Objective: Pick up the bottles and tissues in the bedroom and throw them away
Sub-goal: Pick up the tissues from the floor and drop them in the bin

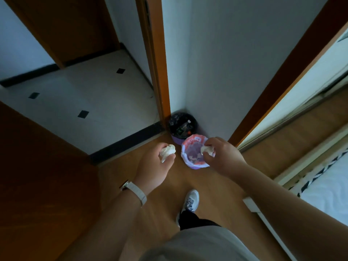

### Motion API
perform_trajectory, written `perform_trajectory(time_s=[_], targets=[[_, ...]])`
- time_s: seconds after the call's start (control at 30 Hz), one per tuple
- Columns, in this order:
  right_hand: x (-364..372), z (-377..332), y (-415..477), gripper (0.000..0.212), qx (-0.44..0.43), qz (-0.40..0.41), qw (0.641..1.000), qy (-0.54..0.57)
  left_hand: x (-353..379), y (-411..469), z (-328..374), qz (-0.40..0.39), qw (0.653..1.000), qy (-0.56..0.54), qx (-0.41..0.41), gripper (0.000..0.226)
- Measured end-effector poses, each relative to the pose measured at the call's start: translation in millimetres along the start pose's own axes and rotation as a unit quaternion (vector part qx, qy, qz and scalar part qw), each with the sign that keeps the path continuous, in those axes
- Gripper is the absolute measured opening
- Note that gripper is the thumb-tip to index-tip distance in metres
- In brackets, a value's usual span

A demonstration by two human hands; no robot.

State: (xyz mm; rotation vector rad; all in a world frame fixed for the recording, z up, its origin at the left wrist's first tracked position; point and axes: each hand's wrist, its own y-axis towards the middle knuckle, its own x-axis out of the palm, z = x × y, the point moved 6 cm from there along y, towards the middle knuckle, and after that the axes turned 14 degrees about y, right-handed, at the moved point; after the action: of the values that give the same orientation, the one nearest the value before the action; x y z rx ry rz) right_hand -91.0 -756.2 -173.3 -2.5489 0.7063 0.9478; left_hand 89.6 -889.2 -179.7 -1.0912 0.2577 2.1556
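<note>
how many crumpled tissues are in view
2: the left tissue gripped in the left hand, the right tissue in the right hand over the pink-lined bin. White scraps inside it may be more.

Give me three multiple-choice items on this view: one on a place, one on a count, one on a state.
1. Where is the right-hand tissue?
A. above the pink-lined bin
B. on the bed
C. on the tiled floor

2. How many bins stand in the corner?
A. one
B. two
C. three

3. The left hand is:
A. open and empty
B. gripping the left-hand tissue
C. holding a bottle

Key:
1 A, the right hand holds it over that bin's rim.
2 B, the black-lined bin stands behind the pink-lined one.
3 B, the hand curls round the crumpled white wad.
</note>
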Motion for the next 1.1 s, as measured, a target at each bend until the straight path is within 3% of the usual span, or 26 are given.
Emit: perform_trajectory(time_s=[0.33, 0.7, 1.1], targets=[[-55, 34, 108, 0.028, 0.048, 0.019, 0.998, -0.027, 8, 141, 47, -0.015, 0.998, 0.045, 0.047, 0.024], [-72, 86, 131, 0.031, 0.127, 0.056, 0.990, -0.012, 56, 222, 77, -0.091, 0.987, 0.066, 0.118, 0.025], [-16, 143, 164, 0.033, 0.272, 0.082, 0.959, -0.002, 131, 313, 24, -0.235, 0.956, 0.061, 0.165, 0.022]])
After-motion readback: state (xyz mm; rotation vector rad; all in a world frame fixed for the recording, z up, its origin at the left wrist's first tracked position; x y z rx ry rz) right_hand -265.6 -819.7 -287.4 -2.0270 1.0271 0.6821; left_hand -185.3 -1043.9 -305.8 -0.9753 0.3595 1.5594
